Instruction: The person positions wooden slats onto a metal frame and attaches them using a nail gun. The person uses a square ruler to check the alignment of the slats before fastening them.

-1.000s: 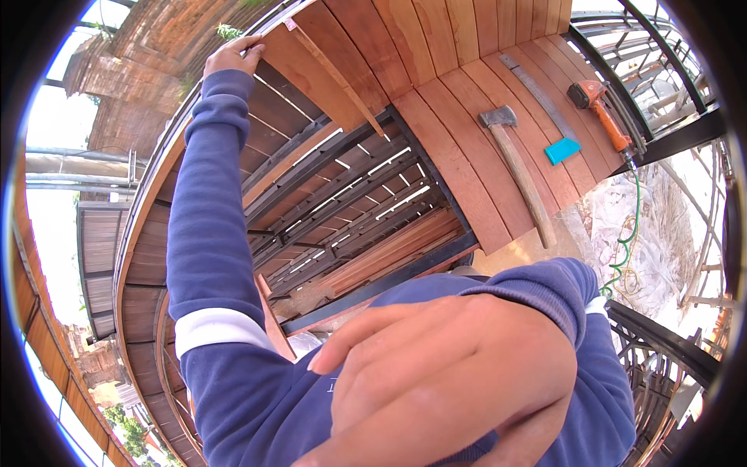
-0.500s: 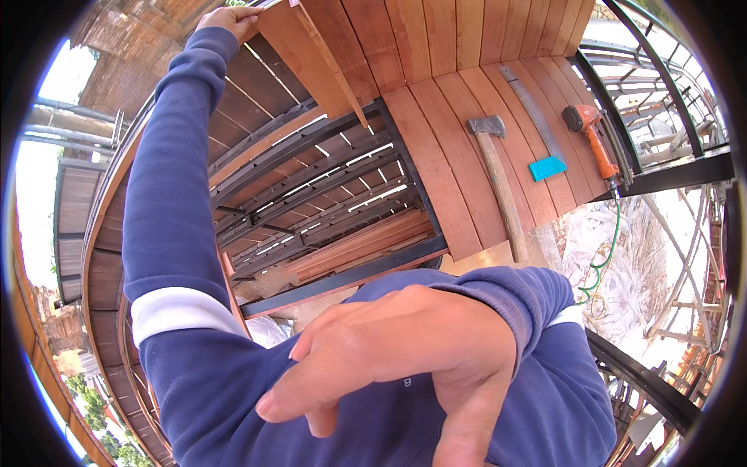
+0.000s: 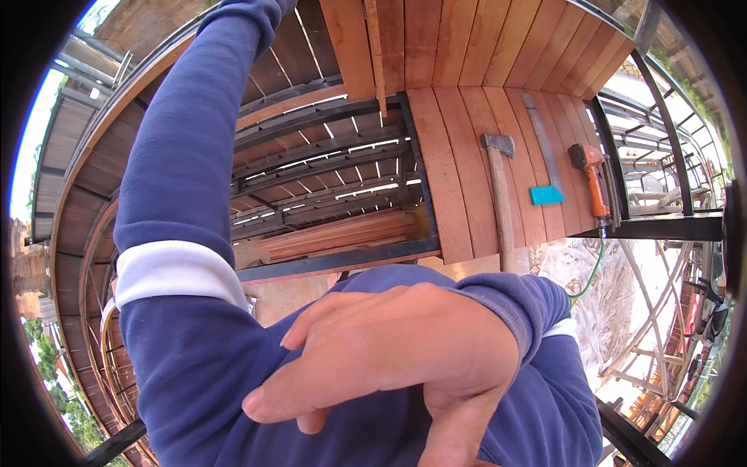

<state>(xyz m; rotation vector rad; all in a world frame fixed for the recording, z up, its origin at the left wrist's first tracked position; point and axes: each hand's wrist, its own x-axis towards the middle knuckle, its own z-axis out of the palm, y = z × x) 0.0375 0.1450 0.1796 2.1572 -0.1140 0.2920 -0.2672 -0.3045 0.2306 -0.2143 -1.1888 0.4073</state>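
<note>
In the head view, the person's right hand (image 3: 397,350) fills the lower centre of the frame, close to the camera. Its fingers are loosely bent toward the left and its thumb hangs down, well apart from them; the grip is slack and has hold of nothing visible. The left sleeve (image 3: 175,156) climbs the left side to the top edge, where the left hand lies beyond the picture, so its grip cannot be told.

Just right of that sleeve's upper end, at the upper centre, stands a broad reddish-brown board (image 3: 346,47), with a narrow wooden batten (image 3: 377,62) along its right side. Below them, a dark metal frame (image 3: 416,156) borders an opening, and reddish planks (image 3: 342,237) lie beneath it.

Right of centre, a plank platform (image 3: 451,171) carries three tools in a row: a wooden-handled axe (image 3: 499,202), a try square (image 3: 547,194) with a steel blade and turquoise stock, and an orange pneumatic nailer (image 3: 594,183) at the platform's right side. A green hose (image 3: 593,276) runs down from the nailer past pale sheeting (image 3: 595,311).
</note>
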